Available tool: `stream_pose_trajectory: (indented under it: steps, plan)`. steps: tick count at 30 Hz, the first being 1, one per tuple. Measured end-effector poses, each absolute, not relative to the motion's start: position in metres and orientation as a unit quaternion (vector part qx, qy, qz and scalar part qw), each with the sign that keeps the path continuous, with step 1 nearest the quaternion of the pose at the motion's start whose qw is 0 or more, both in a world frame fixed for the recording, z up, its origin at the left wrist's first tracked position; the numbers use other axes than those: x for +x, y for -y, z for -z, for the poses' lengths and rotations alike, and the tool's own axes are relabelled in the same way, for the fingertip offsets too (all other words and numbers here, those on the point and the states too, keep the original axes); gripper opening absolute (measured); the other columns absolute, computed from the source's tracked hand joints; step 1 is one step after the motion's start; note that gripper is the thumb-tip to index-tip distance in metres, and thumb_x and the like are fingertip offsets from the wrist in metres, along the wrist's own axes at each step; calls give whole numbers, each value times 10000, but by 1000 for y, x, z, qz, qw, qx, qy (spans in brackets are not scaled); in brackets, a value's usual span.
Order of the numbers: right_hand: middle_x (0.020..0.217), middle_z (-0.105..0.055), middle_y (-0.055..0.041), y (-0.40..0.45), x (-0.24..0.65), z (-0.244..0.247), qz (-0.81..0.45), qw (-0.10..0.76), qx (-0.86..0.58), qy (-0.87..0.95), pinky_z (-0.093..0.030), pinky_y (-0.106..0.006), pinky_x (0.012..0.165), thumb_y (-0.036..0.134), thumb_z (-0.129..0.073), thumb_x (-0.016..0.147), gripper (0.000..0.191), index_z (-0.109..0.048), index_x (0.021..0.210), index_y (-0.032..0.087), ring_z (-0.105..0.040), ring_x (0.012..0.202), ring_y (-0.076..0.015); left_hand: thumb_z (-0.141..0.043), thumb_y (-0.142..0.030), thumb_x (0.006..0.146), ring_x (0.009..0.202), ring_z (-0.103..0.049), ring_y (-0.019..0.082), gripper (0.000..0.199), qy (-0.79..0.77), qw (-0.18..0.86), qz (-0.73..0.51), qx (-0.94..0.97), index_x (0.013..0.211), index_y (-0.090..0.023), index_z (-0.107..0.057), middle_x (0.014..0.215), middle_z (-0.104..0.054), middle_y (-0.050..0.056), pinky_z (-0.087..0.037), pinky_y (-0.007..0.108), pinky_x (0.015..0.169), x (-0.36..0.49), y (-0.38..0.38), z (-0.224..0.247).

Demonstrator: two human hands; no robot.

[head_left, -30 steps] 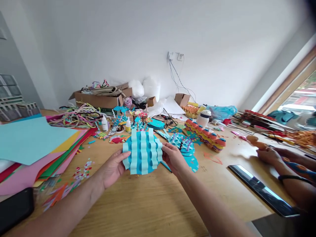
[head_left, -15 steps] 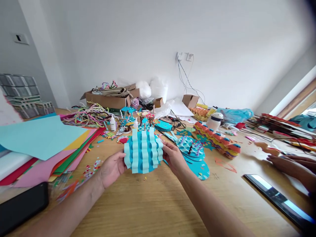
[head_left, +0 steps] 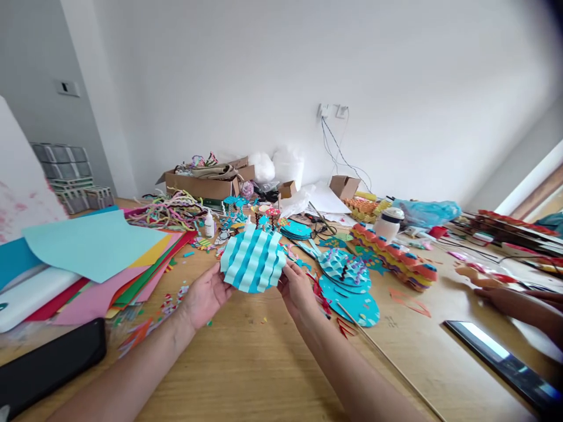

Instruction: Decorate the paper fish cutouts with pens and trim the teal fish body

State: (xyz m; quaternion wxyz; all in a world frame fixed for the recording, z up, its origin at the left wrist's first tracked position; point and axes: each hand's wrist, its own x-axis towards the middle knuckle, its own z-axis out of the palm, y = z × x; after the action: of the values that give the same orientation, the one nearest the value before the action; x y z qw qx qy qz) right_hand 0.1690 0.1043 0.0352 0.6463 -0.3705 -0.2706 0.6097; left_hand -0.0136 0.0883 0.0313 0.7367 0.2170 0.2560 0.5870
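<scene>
A round blue paper piece (head_left: 253, 260) with wavy pale-blue strips across it is held up over the table, its strips slanting. My left hand (head_left: 207, 295) grips its lower left edge, and my right hand (head_left: 295, 287) pinches its right edge. Just right of it lies a stack of blue paper shapes (head_left: 352, 296) with wavy strips and dark and purple twisted pieces on top. A thin wooden stick (head_left: 391, 360) and red paper bits (head_left: 346, 328) rest near my right forearm.
Coloured paper sheets (head_left: 94, 243) and a black phone (head_left: 57, 363) lie left. Behind are a glue bottle (head_left: 209, 225), a cardboard box (head_left: 200, 186) and painted egg cartons (head_left: 393, 256). At right, another person's hand (head_left: 505, 302) is near a shiny dark device (head_left: 497, 363).
The striped paper piece has turned, its strips going from upright to slanting, and it sits slightly lower against the table items. The view has shifted, showing the stick and red bits.
</scene>
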Motion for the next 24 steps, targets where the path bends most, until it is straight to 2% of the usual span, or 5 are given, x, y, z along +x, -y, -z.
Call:
stream_pose_trajectory:
  steps: [7,11,16,24]
  plan:
    - [642,-638,16,-100,160,-16,-635,625,-358,278,-462,-222,558,320,-783,523,297,-587,695,177,-586,573,-102,-288,-229,962,757,-676,158,336,-267,725,-602,201,1162,-166,-550,877,-717,40,-535,306,723,-18,-92,-29]
    - [680,-645,6,-96,159,-13,-639,596,-361,326,-440,-202,536,383,-779,544,327,-617,729,167,-584,597,-99,-291,-249,961,794,-677,177,345,-270,719,-611,192,1162,-154,-556,817,-722,35,-514,342,811,-24,-96,-30]
    - [711,-664,-8,-93,161,-16,-638,562,-379,365,-417,-199,520,403,-760,552,335,-632,754,167,-583,589,-101,-285,-251,962,818,-679,187,352,-275,714,-617,184,1139,-155,-574,757,-723,29,-500,357,846,-28,-98,-30]
    - [691,-667,-7,-90,164,-19,-655,511,-373,413,-388,-196,493,370,-746,546,315,-638,758,164,-599,571,-114,-308,-291,955,843,-676,199,357,-269,717,-615,188,1178,-171,-560,793,-730,33,-486,372,871,-31,-99,-29]
